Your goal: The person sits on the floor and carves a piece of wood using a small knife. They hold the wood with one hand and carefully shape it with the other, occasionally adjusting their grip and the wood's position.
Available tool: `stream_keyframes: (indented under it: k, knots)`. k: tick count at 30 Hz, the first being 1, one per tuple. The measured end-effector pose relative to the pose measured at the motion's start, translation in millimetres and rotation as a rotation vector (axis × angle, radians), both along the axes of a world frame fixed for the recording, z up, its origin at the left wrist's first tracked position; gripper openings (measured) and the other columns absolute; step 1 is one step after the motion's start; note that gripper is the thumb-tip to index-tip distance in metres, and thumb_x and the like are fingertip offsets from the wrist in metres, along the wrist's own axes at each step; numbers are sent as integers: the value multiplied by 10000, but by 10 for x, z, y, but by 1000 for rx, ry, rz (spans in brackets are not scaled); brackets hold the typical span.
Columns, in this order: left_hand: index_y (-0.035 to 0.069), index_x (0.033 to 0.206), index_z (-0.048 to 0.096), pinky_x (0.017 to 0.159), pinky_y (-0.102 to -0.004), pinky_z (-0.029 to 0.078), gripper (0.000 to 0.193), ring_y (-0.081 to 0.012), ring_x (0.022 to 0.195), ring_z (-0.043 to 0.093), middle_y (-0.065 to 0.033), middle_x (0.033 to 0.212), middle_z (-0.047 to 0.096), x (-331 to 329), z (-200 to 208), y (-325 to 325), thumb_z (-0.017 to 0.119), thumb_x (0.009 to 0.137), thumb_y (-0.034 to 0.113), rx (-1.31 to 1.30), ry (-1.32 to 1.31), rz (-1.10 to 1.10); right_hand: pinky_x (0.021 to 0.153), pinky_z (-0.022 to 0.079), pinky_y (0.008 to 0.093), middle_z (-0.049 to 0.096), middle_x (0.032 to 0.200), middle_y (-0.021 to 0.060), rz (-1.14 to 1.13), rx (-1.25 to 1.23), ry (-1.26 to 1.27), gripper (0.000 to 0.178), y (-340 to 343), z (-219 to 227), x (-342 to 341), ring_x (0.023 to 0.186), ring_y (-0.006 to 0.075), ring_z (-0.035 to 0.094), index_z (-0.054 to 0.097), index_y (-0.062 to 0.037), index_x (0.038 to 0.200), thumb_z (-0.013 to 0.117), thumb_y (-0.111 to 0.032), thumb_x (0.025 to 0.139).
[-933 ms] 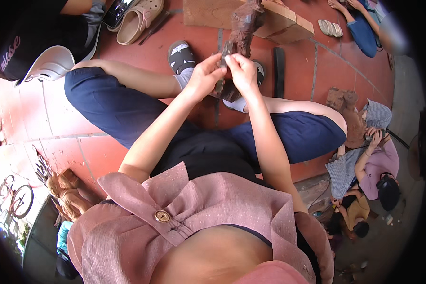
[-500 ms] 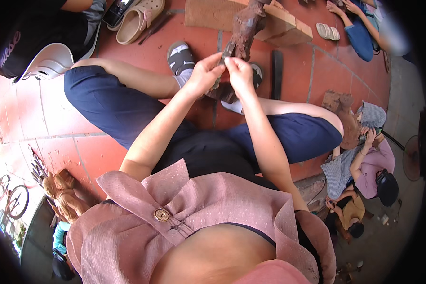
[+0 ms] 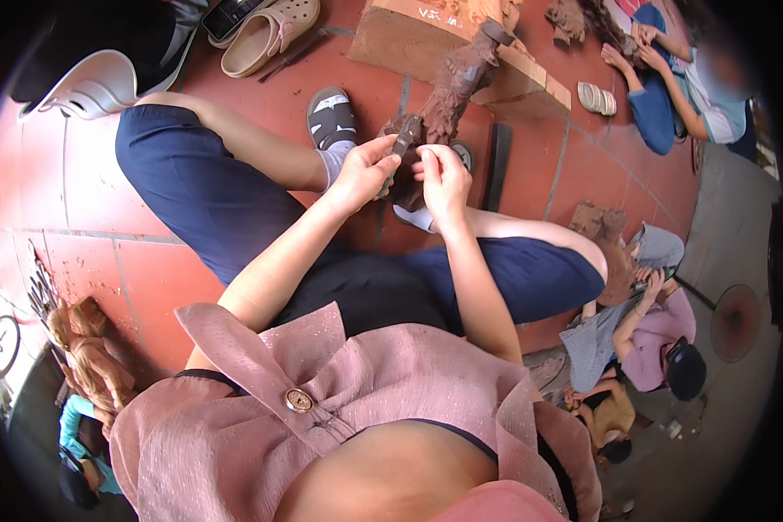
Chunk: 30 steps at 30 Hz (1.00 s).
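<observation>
A reddish-brown carved wooden piece slants up from between my feet, its narrow round end leaning over a wooden block. My left hand pinches a small dark grey strip that points up against the carving; something greenish shows below the fingers. Whether the strip is a tool or folded abrasive I cannot make out. Just right of it, my right hand has its fingers curled in close to the carving, apart from the strip. Anything inside those fingers is hidden. The carving's lower part is partly covered by my hands.
Beyond the carving lies a large wooden block. A dark bar rests by my right foot. Beige clogs and a thin dark tool are at the far left. Several people sit around, one handling another carving at right.
My right hand has come away from the dark strip and moved slightly right and down. The left hand keeps the strip. The whole view has shifted a little.
</observation>
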<state>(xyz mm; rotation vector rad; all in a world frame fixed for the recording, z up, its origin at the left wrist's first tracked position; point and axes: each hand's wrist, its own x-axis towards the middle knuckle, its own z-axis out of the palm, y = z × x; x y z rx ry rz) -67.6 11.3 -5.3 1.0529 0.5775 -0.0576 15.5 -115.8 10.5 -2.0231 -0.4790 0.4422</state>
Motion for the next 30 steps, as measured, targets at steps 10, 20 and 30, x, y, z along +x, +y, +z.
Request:
stream_keyframes:
  k: [10,20,30]
  knots:
    - [-28,1288,454,696,-202,444,410,-65,837,518,-35,996,596,236,-209,31,512,894,69,149,-180,-75,984,376,394,456,1278,139,281,-210,-509,525,178,127,-4,1145,331,450,491,-38,1241,576,19,727]
    - [-48,1257,479,595,-202,460,398,-68,733,555,-80,938,633,157,-63,133,542,888,87,135,-45,-98,933,412,406,514,1175,147,255,-196,-550,536,172,66,-23,1072,336,497,522,-28,1190,655,-17,671]
    - [-45,1215,522,437,-188,397,381,-35,566,507,-19,849,627,117,-25,147,583,869,103,11,41,-98,869,455,386,566,1099,112,241,-214,-518,428,99,68,15,996,300,547,616,-51,1070,701,-50,650]
